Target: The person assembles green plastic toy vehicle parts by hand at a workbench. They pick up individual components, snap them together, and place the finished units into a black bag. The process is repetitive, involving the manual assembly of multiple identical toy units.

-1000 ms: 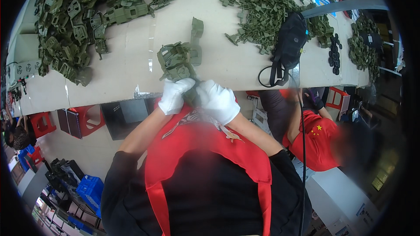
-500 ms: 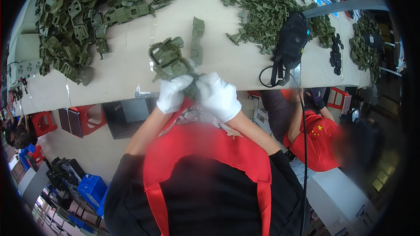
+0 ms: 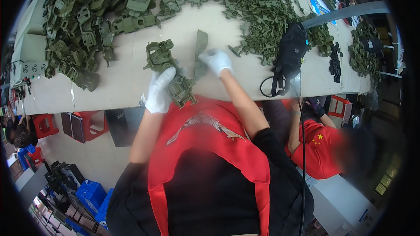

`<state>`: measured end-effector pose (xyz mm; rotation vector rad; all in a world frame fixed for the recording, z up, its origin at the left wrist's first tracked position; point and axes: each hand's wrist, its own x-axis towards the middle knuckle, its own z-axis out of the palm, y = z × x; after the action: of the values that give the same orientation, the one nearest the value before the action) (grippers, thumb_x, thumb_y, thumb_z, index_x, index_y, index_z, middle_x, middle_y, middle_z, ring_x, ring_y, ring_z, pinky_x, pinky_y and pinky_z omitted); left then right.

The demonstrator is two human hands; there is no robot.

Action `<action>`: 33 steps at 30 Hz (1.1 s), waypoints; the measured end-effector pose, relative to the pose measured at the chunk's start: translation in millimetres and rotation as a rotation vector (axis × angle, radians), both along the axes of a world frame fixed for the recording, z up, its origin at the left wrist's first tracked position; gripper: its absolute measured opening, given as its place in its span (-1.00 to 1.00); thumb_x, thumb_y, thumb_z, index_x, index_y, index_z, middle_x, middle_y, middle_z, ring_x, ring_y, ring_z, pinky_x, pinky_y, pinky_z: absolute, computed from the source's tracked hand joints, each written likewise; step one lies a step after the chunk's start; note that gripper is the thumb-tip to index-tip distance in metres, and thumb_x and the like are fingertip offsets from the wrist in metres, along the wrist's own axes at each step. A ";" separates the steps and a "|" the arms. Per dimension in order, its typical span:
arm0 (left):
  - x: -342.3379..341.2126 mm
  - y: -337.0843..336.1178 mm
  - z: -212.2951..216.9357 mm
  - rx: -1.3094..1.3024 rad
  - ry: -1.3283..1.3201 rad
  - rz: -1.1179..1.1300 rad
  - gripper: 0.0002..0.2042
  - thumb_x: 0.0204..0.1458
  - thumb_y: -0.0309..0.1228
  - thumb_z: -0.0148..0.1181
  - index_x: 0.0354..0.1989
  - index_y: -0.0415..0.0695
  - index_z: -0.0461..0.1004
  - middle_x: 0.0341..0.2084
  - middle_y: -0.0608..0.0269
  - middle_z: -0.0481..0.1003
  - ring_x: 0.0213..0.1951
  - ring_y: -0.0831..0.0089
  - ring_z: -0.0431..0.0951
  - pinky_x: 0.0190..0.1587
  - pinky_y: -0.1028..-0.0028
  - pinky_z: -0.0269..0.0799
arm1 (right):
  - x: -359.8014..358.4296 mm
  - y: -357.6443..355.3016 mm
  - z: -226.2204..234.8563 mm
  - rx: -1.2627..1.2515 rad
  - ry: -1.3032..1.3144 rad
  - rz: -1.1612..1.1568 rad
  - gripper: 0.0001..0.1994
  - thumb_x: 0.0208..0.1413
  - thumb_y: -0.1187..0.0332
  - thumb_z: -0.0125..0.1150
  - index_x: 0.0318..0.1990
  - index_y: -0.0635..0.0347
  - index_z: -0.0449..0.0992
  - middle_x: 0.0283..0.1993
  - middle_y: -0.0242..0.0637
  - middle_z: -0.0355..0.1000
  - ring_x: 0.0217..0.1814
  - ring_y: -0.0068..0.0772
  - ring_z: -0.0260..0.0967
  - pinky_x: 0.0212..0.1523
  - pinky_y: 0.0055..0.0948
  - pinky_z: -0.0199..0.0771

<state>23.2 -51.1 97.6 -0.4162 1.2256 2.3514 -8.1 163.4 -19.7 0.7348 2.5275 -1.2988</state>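
- Olive-green moulded plastic parts [image 3: 83,30] heaped far left, ribbed and angular, matte.
- Your left hand [image 3: 159,91], white cotton glove, fingers closed around the green buckle cluster [image 3: 173,72]; a moment ago both hands held it.
- Your right hand [image 3: 216,60] has split off, fingers pinching the flat green strap piece [image 3: 200,52] lying on the pale tabletop [image 3: 122,83].
- Black pouch [image 3: 291,54] sits right.

Olive-green plastic buckles [image 3: 168,67]; white-gloved hands [image 3: 159,91]; beige table [image 3: 131,83]; red stools [image 3: 43,124].
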 end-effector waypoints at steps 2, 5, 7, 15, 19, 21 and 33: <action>0.7 -2.6 1.9 -0.013 0.064 0.096 -0.53 0.08 -0.28 0.23 0.16 -0.14 0.31 -0.04 0.15 0.47 -0.11 0.26 0.53 -0.11 0.19 0.57 | -9.1 -41.1 3.7 0.035 -0.056 -0.053 -0.51 -0.04 0.08 0.25 -0.04 0.28 0.51 -0.13 0.06 0.53 0.04 0.04 0.46 0.10 -0.19 0.41; -0.4 -14.7 -7.3 0.030 0.080 0.080 -0.45 0.07 -0.10 0.25 0.17 -0.10 0.31 -0.02 0.18 0.47 -0.09 0.29 0.52 -0.09 0.23 0.56 | -19.5 -76.7 27.5 0.162 -0.086 0.115 -0.57 -0.04 0.13 0.22 -0.07 0.23 0.49 -0.10 0.07 0.52 0.02 0.05 0.46 0.07 -0.16 0.43; -1.1 -20.2 -5.7 0.040 0.096 0.047 -0.37 0.04 0.00 0.26 0.17 -0.12 0.26 -0.06 0.14 0.45 -0.09 0.31 0.51 -0.05 0.27 0.52 | -23.7 -86.6 22.3 0.146 -0.152 0.151 -0.57 -0.05 0.11 0.22 -0.08 0.20 0.47 -0.09 0.07 0.51 0.01 0.04 0.47 0.06 -0.16 0.44; -4.5 -21.2 -10.7 0.134 0.134 0.057 -0.20 -0.08 0.30 0.19 0.13 -0.14 0.29 -0.14 0.20 0.46 -0.18 0.35 0.52 -0.09 0.31 0.52 | -41.4 -18.4 -29.5 -0.220 0.037 0.275 -0.66 -0.08 0.13 0.35 -0.32 0.26 0.60 -0.31 -0.06 0.56 -0.31 -0.17 0.50 -0.21 -0.27 0.46; -6.5 -15.9 -19.3 0.076 0.203 0.061 -0.13 -0.11 0.38 0.12 0.16 -0.14 0.27 -0.12 0.23 0.45 -0.13 0.38 0.50 -0.05 0.33 0.49 | -23.5 4.4 94.2 -0.436 0.141 0.178 -0.68 -0.09 0.19 0.42 -0.39 0.32 0.55 -0.43 -0.22 0.54 -0.41 -0.43 0.44 -0.32 -0.41 0.43; -10.0 -5.2 -12.8 0.046 0.267 0.013 -0.08 -0.14 0.43 0.08 0.19 -0.15 0.25 -0.09 0.25 0.44 -0.10 0.40 0.49 -0.04 0.35 0.48 | -2.2 -2.9 160.3 -0.279 0.157 0.236 -0.68 -0.06 0.17 0.39 -0.39 0.28 0.54 -0.45 -0.21 0.52 -0.42 -0.39 0.45 -0.33 -0.38 0.43; -12.9 19.6 13.8 0.071 0.469 -0.028 -0.08 -0.12 0.39 0.14 0.17 -0.24 0.29 -0.05 0.14 0.48 -0.02 0.36 0.47 0.07 0.38 0.39 | 15.6 -36.7 200.7 0.012 0.181 0.382 -0.65 0.04 0.05 0.24 -0.31 0.21 0.52 -0.44 0.00 0.50 -0.32 0.07 0.49 -0.27 -0.15 0.47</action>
<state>10.3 -31.5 111.4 0.1901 1.3242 2.5413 7.5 126.7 181.0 0.1245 2.6408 -1.2616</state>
